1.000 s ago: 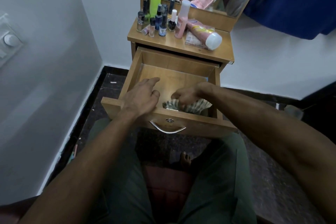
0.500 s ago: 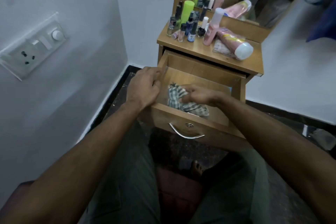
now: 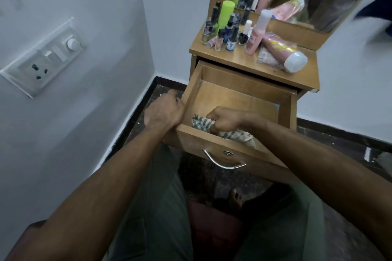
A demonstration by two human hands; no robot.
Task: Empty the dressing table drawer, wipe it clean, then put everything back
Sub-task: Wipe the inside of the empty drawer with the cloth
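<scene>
1. In the open drawer (image 3: 237,95) of the dressing table (image 3: 244,63), the right hand (image 3: 224,119) is closed in a fist around a bunched checked cloth (image 3: 202,124), which lies on the drawer floor against the near front panel.
2. More of the cloth trails to the right under the right wrist, along the inside of the front panel.
3. The left hand (image 3: 164,110) is outside the drawer at its left wall, near the front corner, with fingers curled over the top edge of that wall.
4. The rest of the drawer floor shows bare wood.
5. A curved metal handle (image 3: 222,162) sits on the drawer front, with a small round lock just above it.
6. On the tabletop stand small bottles (image 3: 230,32) in a cluster at the far left, beside a tall green can (image 3: 226,15) and an upright pink bottle (image 3: 257,32).
7. A pink tube (image 3: 282,48) with a white cap lies on its side to the right of them.
8. A switch plate (image 3: 44,57) with a socket is on the left wall.
</scene>
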